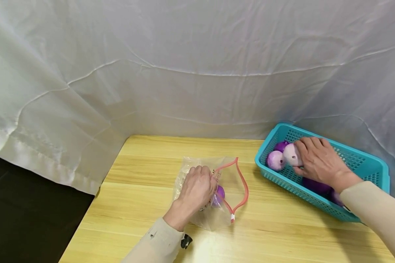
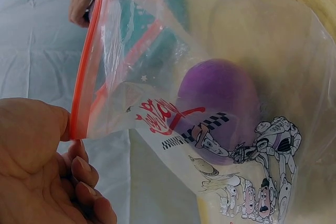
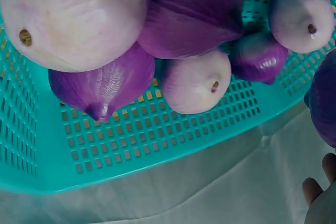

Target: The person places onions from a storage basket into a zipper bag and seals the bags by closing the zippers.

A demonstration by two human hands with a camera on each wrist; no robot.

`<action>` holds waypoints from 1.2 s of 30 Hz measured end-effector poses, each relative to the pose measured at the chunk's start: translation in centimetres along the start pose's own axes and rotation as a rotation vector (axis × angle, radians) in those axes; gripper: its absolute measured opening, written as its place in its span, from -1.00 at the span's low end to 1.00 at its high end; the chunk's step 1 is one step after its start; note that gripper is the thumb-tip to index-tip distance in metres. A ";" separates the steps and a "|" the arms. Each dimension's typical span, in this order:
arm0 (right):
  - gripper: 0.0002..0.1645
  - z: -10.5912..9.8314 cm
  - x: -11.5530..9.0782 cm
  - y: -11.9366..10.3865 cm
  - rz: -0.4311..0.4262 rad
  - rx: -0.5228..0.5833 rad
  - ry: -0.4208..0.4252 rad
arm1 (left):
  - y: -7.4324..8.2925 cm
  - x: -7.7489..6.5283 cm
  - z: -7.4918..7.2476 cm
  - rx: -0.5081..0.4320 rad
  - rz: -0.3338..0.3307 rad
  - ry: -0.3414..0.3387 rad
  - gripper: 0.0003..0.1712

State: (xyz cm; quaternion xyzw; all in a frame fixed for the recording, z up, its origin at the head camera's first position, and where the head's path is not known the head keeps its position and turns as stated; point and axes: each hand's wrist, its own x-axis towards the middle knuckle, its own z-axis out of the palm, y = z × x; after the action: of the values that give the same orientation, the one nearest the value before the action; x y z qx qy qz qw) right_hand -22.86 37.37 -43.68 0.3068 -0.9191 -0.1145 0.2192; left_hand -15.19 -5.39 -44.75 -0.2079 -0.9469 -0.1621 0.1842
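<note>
My left hand [image 1: 195,188] pinches the red zip edge [image 2: 84,77] of a clear printed plastic bag [image 2: 310,77], which lies with its mouth spread toward the right. Inside the bag is a purple onion [image 2: 218,108], seen through the film. Over the blue-green basket [image 1: 380,164] at the right, my right hand [image 1: 319,160] grips a pale purple-and-white onion [image 1: 292,155]. That onion's dark side [image 3: 324,98] shows at the edge of the right wrist view, by the fingertips [image 3: 312,190]. Another pale onion [image 1: 275,160] sits beside it in the basket.
More onions lie in the basket, among them a large pale one [image 3: 73,19] and a dark purple one [image 3: 191,11]. The wooden table [image 1: 135,204] meets a hanging grey cloth [image 1: 197,102] at the back. A white slider [image 1: 232,217] sits on the bag's zip.
</note>
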 end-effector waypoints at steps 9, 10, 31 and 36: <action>0.25 -1.3 0.6 -0.8 0.028 -0.015 0.052 | 0.0 0.0 0.0 -0.017 -0.026 -0.020 -0.68; 0.23 -1.5 0.7 -0.9 0.025 -0.012 0.068 | 0.0 0.0 0.0 -0.020 -0.031 -0.023 -0.69; -0.06 -3.1 3.9 -4.5 -0.079 0.058 0.537 | -0.3 0.2 -0.2 0.005 -0.025 -0.009 -0.70; -0.12 -3.6 4.7 -5.7 -0.084 0.075 0.591 | -0.3 0.3 -0.3 0.006 -0.028 -0.012 -0.68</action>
State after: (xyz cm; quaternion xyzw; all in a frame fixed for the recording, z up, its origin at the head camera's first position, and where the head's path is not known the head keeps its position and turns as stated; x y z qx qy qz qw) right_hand -21.60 29.66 -40.92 0.3724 -0.8057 0.0049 0.4606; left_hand -15.56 -5.66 -44.46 -0.1952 -0.9512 -0.1606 0.1771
